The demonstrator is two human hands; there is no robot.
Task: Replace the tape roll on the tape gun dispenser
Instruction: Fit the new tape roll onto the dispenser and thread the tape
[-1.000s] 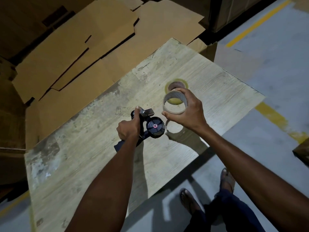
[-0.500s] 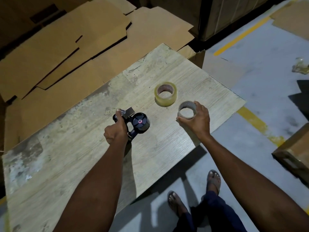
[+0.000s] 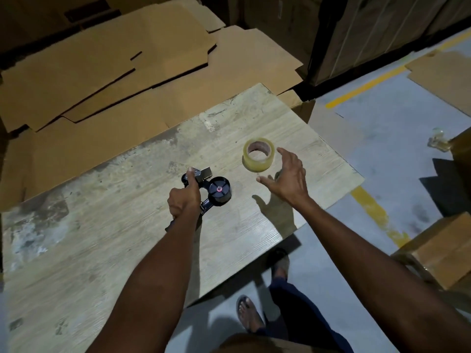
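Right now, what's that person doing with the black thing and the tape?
A person is changing the tape on a tape gun. Their left hand grips its handle over the wooden table; the black spool is bare. Their right hand hovers open beside the new tape roll, which lies flat on the table, untouched.

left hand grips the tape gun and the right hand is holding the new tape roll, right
Not quite. The right hand is open with fingers spread beside the tape roll, not holding it; the roll lies flat on the table. The left hand does grip the tape gun. The head view shows this.
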